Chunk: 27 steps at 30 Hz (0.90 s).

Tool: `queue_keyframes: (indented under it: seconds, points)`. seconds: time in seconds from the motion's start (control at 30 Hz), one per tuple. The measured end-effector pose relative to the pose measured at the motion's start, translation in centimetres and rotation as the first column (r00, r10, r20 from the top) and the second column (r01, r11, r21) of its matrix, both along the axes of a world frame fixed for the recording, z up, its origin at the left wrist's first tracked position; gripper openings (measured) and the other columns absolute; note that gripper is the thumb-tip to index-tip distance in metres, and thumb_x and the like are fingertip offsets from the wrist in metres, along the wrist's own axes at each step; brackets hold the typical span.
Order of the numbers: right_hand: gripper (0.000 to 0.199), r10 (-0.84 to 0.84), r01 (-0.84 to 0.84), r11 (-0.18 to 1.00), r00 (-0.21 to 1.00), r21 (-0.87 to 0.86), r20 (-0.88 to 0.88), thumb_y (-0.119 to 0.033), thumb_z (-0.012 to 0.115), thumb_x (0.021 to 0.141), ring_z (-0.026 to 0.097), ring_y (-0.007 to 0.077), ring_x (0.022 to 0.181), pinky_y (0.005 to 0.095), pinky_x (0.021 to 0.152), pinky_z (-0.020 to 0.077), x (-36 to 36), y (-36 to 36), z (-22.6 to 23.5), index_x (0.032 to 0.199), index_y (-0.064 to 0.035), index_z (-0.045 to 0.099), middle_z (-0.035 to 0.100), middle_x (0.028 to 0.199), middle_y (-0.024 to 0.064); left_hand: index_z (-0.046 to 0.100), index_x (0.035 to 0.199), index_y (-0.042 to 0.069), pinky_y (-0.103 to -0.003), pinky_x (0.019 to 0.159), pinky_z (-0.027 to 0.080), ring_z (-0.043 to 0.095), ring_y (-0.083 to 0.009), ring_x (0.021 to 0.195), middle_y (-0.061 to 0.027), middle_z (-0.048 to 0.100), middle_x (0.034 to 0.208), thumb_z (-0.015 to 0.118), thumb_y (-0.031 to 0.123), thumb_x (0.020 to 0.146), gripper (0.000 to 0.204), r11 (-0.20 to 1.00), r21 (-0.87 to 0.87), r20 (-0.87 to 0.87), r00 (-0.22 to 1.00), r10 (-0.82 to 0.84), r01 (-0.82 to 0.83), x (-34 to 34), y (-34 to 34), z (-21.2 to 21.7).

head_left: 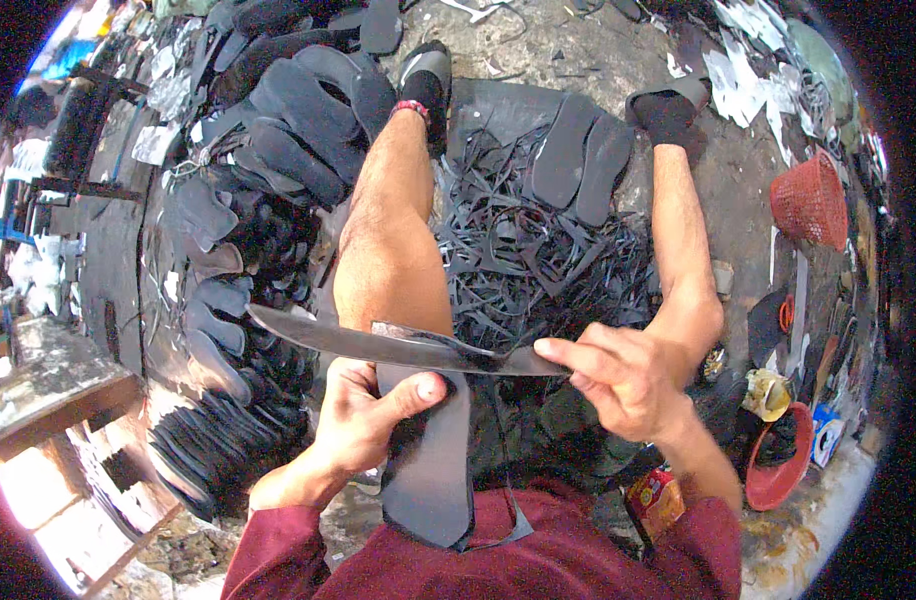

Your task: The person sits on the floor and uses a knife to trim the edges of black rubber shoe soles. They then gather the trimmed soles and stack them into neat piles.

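A dark grey shoe sole (433,455) lies lengthwise over my lap, its far end passing under a long curved knife (378,347). My left hand (353,425) grips the sole from the left, with the thumb laid across its upper face. In my right hand (623,385) is the knife's dark handle end, the index finger stretched along it. The blade points left and crosses the sole near my bent knee. A thin dark offcut strip (508,490) hangs beside the sole's right edge, ending in a small triangular scrap on my shirt.
Dark rubber offcuts (538,270) heap up between my legs, with a pair of cut soles (581,155) on top. More soles (308,120) pile up at the left, near a stacked row (223,445). A red basket (810,200) and a red bowl (781,460) stand right.
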State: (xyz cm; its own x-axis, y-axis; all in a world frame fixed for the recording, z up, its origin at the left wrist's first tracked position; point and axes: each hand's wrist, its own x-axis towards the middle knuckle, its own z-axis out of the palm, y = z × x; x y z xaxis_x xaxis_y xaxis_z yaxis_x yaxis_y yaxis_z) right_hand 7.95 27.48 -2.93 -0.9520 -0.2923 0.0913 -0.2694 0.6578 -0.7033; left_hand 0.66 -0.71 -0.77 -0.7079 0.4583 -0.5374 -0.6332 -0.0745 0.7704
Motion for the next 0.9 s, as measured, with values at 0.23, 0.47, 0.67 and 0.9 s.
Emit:
queue_keyframes:
  seconds: [0.23,0.47,0.67,0.9]
  points:
    - [0.041,0.266,-0.308,0.948,0.907,0.082,0.325,-0.028,0.056,0.1,0.072,0.0318,0.084,0.0429,0.07,0.0569,-8.4,-0.6,5.1,0.14,-0.0168,0.056,0.072,0.097,0.0144,0.071,0.112,0.002,-0.032,0.085,0.054,0.068,-0.0146,0.091,-0.0047,0.074,0.1,0.082,0.025,0.086,0.037,0.96,-0.181,0.047,0.976,-0.211,0.216,-0.3,0.8,0.5]
    - [0.035,0.449,-0.362,0.889,0.804,-0.279,0.39,-0.025,0.049,0.105,0.067,0.0203,0.081,0.0334,0.073,0.052,-10.5,1.8,3.7,0.135,-0.0121,0.061,0.07,0.094,0.0103,0.048,0.148,0.004,-0.032,0.095,0.05,0.06,-0.0123,0.11,-0.0083,0.068,0.122,0.067,0.042,0.098,0.065,0.859,0.003,-0.03,0.859,-0.512,0.512,-1.3,-0.1,-0.3]
    - [0.052,-0.436,0.614,0.602,0.789,-0.511,0.433,-0.04,0.041,0.108,0.054,0.0119,0.06,0.0257,0.052,0.0435,-1.3,0.9,3.5,0.137,0.002,0.056,0.062,0.083,0.0054,0.025,0.157,0.01,-0.053,0.11,0.043,0.056,-0.0396,0.126,-0.0127,0.059,0.134,0.076,0.026,0.083,0.091,0.782,0.578,0.085,0.971,0.224,-0.231,1.1,3.2,-4.2]
    - [0.047,-0.694,0.581,0.407,0.698,-0.705,0.175,-0.016,0.048,0.105,0.054,0.0104,0.072,0.0262,0.065,0.0474,3.9,-4.5,0.6,0.148,0.0029,0.044,0.064,0.092,0.0046,0.059,0.12,0.001,-0.034,0.089,0.054,0.066,-0.0194,0.098,-0.0062,0.067,0.106,0.079,0.013,0.086,0.041,0.857,0.303,-0.016,0.897,0.443,-0.418,-0.5,14.3,2.1]
